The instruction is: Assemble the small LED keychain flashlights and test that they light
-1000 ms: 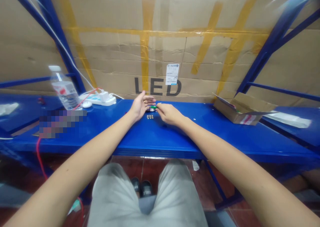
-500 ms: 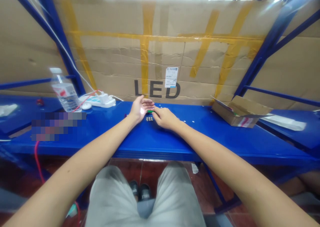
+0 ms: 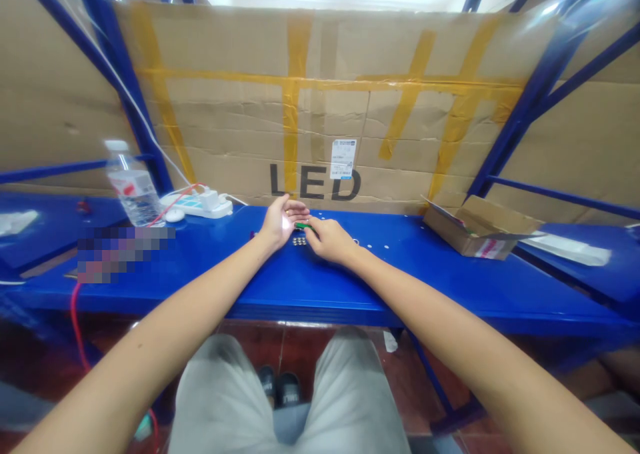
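My left hand (image 3: 281, 222) is at the middle of the blue table, turned palm inward with its fingers stretched out and a bright spot of light on the palm. Opposite it, my right hand (image 3: 327, 239) is closed, its thumb and forefinger pinching a small slim green piece (image 3: 304, 226). The green piece points towards the left palm; its exact kind is too small to make out. Between the wrists, several small round metallic pieces (image 3: 299, 241) sit close together in rows on the table. A small purple item (image 3: 253, 235) peeks out beside my left wrist.
A water bottle (image 3: 133, 187) and a white power strip (image 3: 200, 204) with cables stand at the left of the blue table (image 3: 310, 287). An open cardboard box (image 3: 475, 227) is at the right. Behind, a large taped cardboard sheet (image 3: 240, 127) rises between blue posts.
More of the green piece shows now at the right fingertips, and the right hand has shifted slightly. The left hand stays open in nearly the same place. The camera view has tipped slightly.
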